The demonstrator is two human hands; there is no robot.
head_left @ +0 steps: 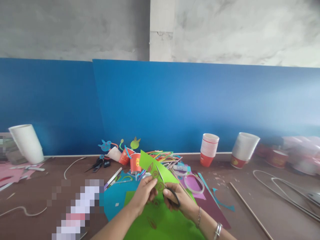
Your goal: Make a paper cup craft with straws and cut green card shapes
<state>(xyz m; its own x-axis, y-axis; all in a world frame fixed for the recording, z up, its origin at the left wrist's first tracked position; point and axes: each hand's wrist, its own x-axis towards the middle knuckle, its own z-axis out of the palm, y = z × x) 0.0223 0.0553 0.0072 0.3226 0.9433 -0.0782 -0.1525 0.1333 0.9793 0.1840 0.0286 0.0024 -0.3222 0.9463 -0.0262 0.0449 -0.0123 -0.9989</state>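
Observation:
A light green sheet of paper point(165, 171) with drawn circles and leaf shapes is pinched at its left edge by my left hand point(146, 191). My right hand point(176, 196) has its fingers in the black handles of scissors point(160, 175), whose blades are apart at the sheet beside the circles. Beneath both hands lies a larger green sheet point(162, 221), over a blue sheet point(110, 200) on the left and a purple one point(212, 206) on the right.
Red paper cups point(135, 162) with paper animal heads and a pile of coloured sticks point(162, 156) stand behind. Stacked cups point(209, 146) are at the back right. A tape ring point(194, 184), a wooden stick point(250, 210), cables and black scissors point(97, 164) lie around.

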